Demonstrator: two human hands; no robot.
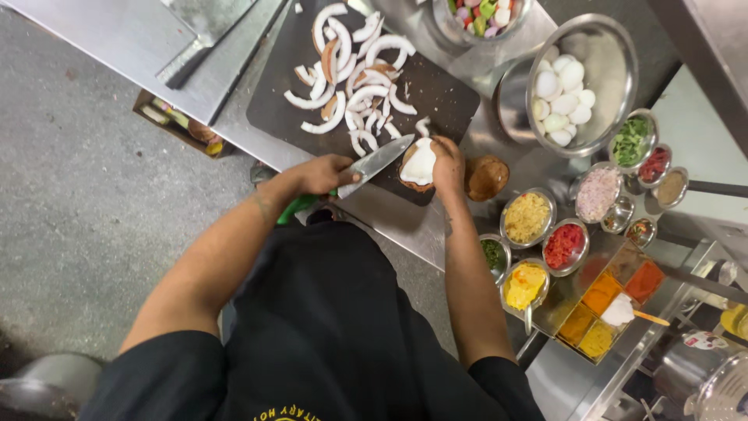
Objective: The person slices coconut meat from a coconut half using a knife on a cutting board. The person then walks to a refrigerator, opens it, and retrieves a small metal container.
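On the dark cutting board (pixel 444 97), the right hand (pixel 449 165) clasps a coconut half (pixel 419 164) at the near edge; the left hand (pixel 323 173) grips a green-handled knife (pixel 374 165). Best keep fingers behind the blade.

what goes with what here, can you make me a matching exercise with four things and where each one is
Things:
1. knife
2. coconut half
3. coconut slices
4. peeled eggs

Places:
A. in the big steel bowl
B. spread over the dark cutting board
C. under the right hand
D. gripped by the left hand

Pairs: 1-D, 2-C, 3-B, 4-A
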